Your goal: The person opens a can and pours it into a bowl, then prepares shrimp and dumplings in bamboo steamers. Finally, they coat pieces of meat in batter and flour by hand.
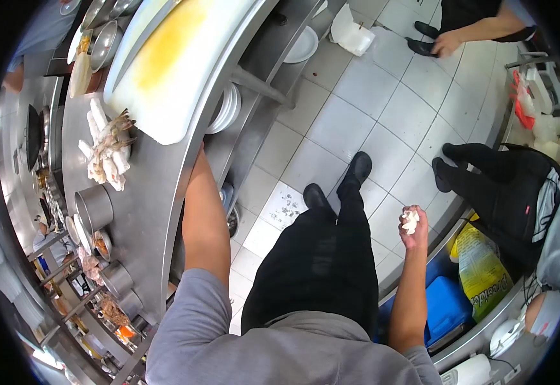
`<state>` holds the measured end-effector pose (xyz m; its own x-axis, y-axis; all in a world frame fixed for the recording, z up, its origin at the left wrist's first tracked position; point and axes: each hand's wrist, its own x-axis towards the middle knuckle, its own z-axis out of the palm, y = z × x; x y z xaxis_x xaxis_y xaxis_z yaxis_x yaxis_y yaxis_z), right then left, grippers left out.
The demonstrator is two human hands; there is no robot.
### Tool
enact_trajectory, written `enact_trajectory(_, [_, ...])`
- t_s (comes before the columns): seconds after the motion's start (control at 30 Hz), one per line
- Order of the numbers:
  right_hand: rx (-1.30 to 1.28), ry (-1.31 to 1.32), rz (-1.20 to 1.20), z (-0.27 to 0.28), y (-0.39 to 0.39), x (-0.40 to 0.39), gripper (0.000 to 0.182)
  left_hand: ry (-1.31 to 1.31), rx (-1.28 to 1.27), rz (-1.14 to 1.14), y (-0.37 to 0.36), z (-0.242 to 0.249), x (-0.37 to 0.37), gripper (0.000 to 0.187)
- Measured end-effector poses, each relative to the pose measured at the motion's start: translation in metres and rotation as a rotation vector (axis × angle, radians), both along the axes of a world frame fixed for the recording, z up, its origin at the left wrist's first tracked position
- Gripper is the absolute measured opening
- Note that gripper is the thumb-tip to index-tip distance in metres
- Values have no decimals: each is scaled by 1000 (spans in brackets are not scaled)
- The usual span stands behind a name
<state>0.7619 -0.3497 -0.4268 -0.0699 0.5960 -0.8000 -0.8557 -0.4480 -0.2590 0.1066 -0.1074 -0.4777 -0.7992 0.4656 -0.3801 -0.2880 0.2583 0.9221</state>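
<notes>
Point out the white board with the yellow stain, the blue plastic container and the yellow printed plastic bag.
White board with the yellow stain [169, 117]: head view, its unstained lower end.
Blue plastic container [447, 307]: head view, visible middle.
Yellow printed plastic bag [474, 251]: head view, upper half.

The person wears a plain gray shirt [318, 356] with short sleeves [196, 301] and creases in the cloth. The long pants [312, 276] are black, with a faint, paler patch on them. The shoes [359, 168] are black too, with round toes.
</notes>
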Motion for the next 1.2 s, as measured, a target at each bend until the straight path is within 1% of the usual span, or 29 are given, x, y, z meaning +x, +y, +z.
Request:
enact_trajectory(0.07, [-21,-43,8,-1,1,4,19,-15,11,17,-2,-2,2,33])
enact_trajectory(0.13, [-12,-107,45,6,4,4,18,-46,14,28,-4,-13,-1,33])
enact_trajectory(0.2, [0,-61,58,16,11,5,17,-63,19,39,-11,-17,0,33])
enact_trajectory(0.27, [45,17,26,25,24,6,16,-80,14,39,-22,-33,-10,33])
enact_trajectory(0.37, [93,7,44,55,53,9,15,-73,12,40,-50,-67,-11,33])
enact_trajectory(0.4, [120,21,70,68,64,9,16,-28,7,44,-65,-88,-15,33])
enact_trajectory(0.43, [152,39,41,79,78,8,18,80,52,42,-82,-104,-13,33])
enact_trajectory(0.47, [188,45,58,87,91,13,20,27,-158,25,-85,-79,15,34])
enact_trajectory(0.5, [213,70,75,104,109,18,20,-38,-361,-13,-81,-17,67,35])
enact_trajectory(0.53, [239,97,87,121,126,24,20,87,-388,-329,-95,-35,82,38])
enact_trajectory(0.57, [255,83,87,135,140,32,20,-44,-404,-625,-111,-15,115,37])
enact_trajectory(0.6, [264,60,73,149,152,41,20,-200,-491,-957,-117,-14,129,33])
enact_trajectory(0.63, [274,38,62,162,166,52,20,-209,-625,-1157,-112,6,162,28])
enact_trajectory(0.67, [282,18,54,173,181,64,20,-208,-702,-1367,-105,21,191,27])
enact_trajectory(0.7, [295,2,44,184,194,78,20,-185,-716,-1537,-97,38,220,32])
enact_trajectory(0.73, [296,-13,24,192,214,93,20,-174,-723,-1647,-86,49,249,37])
enact_trajectory(0.8, [299,-39,-15,188,244,126,20,-135,-703,-1728,-55,72,301,39])
enact_trajectory(0.83, [355,3,-20,183,262,143,19,-102,-700,-1757,-36,81,322,40])
enact_trajectory(0.9, [327,-35,-57,172,313,183,19,10,-629,-1804,24,99,371,42])
enact_trajectory(0.93, [279,-43,-90,173,317,191,18,23,-598,-1777,42,111,386,42])
enact_trajectory(0.97, [257,-16,-123,180,329,210,17,22,-561,-1750,64,120,408,42])
enact_trajectory(1.0, [280,-24,-132,188,349,232,18,37,-493,-1717,105,130,437,42])
enact_trajectory(1.07, [297,-28,-155,198,369,268,20,28,-401,-1738,162,149,480,44])
enact_trajectory(1.1, [290,-90,-210,210,380,285,19,15,-368,-1747,184,159,497,45])
enact_trajectory(1.17, [324,-88,-210,230,401,323,18,-47,-313,-1791,229,202,530,48])
enact_trajectory(1.2, [334,-88,-200,239,409,336,18,-90,-301,-1772,247,221,543,47])
